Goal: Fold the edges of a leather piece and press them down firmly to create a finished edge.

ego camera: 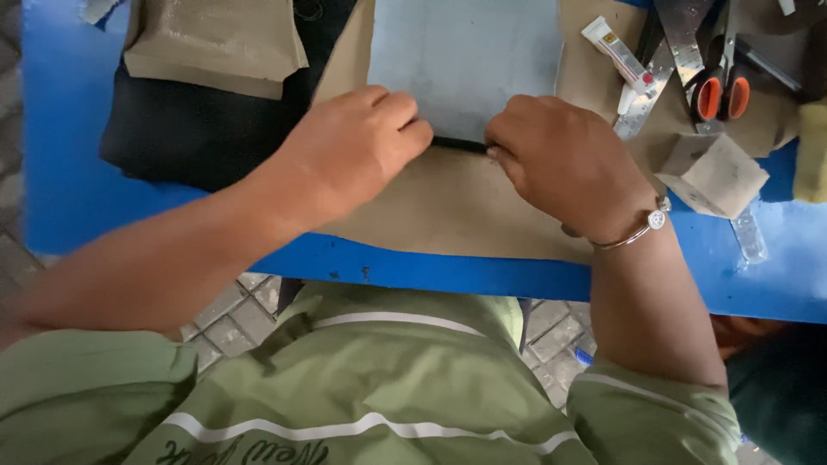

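My left hand (357,142) and my right hand (560,159) press side by side on the near edge of a pale grey board (465,60). The board lies on a sheet of brown paper (448,211) spread over the blue table (69,172). A thin black strip (458,144) shows between the two hands along the board's near edge, and both hands' fingertips rest on it. The fingers of both hands are curled down. A silver bracelet sits on my right wrist.
A folded brown paper packet (215,43) lies on a black cloth (189,129) at the back left. At the back right are a small glue tube (616,52), a metal ruler (663,60), orange-handled scissors (722,90), a small paper-wrapped block (715,172) and a yellow sponge (811,151).
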